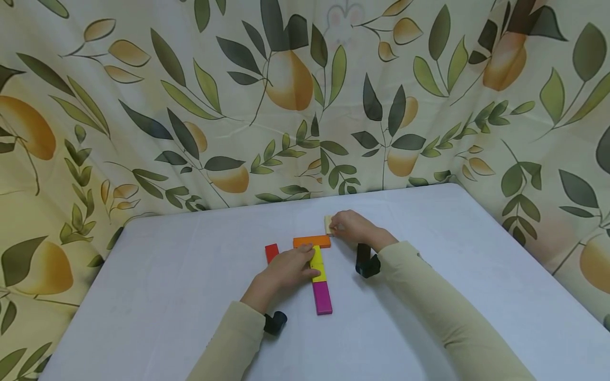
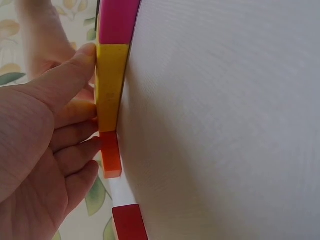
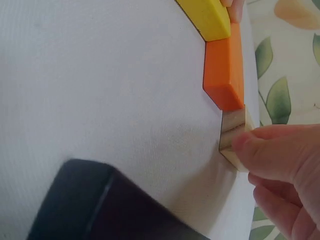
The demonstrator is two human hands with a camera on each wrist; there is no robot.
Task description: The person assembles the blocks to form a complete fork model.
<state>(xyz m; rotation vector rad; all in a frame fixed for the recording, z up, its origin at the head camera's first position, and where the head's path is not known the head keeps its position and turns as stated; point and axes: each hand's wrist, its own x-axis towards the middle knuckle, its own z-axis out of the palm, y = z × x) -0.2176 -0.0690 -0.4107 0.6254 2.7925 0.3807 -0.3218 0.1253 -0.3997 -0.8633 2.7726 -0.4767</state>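
My right hand (image 1: 356,228) pinches a plain wooden block (image 3: 234,125) between thumb and fingers. That block stands on the cloth at the right end of an orange block (image 1: 311,242), touching or almost touching it. Over the yellow section (image 1: 319,256) lies my left hand (image 1: 286,270), thumb and fingers extended with their tips on it; a seam in the head view suggests two yellow blocks. The yellow runs from the orange block toward me and meets a magenta block (image 1: 322,299). A red block (image 1: 271,252) lies left of the orange one, partly hidden by the left hand.
A white cloth covers the table (image 1: 167,296). Behind it hangs a curtain (image 1: 286,132) printed with leaves and fruit. Each wrist wears a black camera mount, the right one (image 1: 367,262) close above the cloth.
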